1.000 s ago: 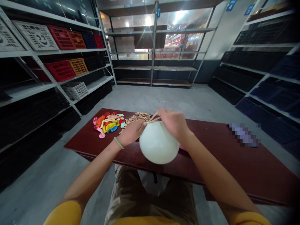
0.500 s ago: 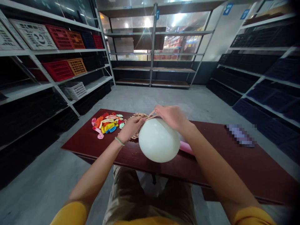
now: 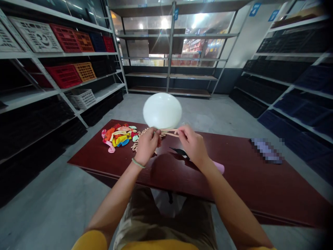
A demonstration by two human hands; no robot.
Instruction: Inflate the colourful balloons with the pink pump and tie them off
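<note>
The whitish inflated balloon [image 3: 162, 110] had swung up: in the earlier head views it lay below and nearer than the hands, and now it stood above and just beyond both, clear of the surface [image 3: 234, 184]. With that shift its tan neck [image 3: 169, 131] was drawn out taut and nearly level between the hands. Left hand [image 3: 147, 146] was closed, fingers pressed together, pinching the neck near the balloon's base; right hand [image 3: 191, 146] pinched the neck's far end between thumb and fingertips. A tangle of tan knotted balloon chain [image 3: 137, 138] lay just left of and behind the left hand, with a heap of deflated coloured balloons [image 3: 117, 137] farther left. Below the right hand lay a small black object [image 3: 179, 151], kind unclear, and just right of it a pink long balloon [image 3: 220, 167]
</note>
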